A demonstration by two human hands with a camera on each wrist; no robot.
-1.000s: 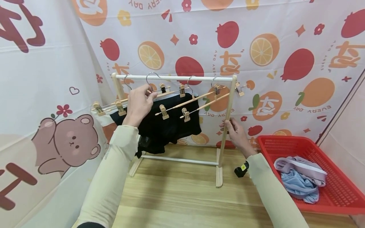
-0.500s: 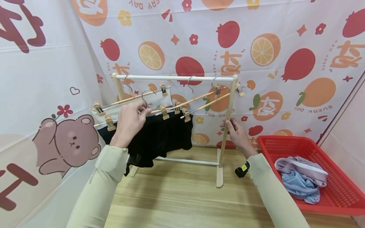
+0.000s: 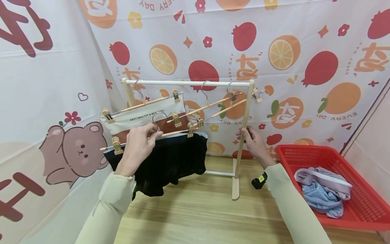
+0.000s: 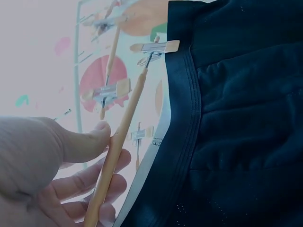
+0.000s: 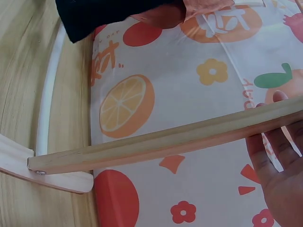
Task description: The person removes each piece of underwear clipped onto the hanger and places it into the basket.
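Observation:
My left hand (image 3: 137,145) holds a wooden clip hanger (image 3: 174,133) by its middle, in front of the rack. Black shorts (image 3: 170,161) hang from its two clips, and its hook is off the white rail (image 3: 173,82). In the left wrist view, thumb and fingers close around the hanger's wooden bar (image 4: 122,127), with the shorts' waistband (image 4: 182,99) beside it. My right hand (image 3: 255,145) grips the rack's right post (image 3: 243,127). The right wrist view shows its fingers around the wooden post (image 5: 184,137).
On the rail's left hangs a white-waistbanded brown garment (image 3: 143,113) with lettering. Two bare clip hangers hang to the right, one's wooden bar (image 3: 202,108) tilted. A red basket (image 3: 297,149) at right holds lilac and blue clothes (image 3: 323,189). A black strap item (image 3: 259,182) lies near my right wrist.
My left hand has lifted the hanger with the black shorts off the rail and brought it down and toward me. The lettered garment behind is uncovered. My right hand stays on the post.

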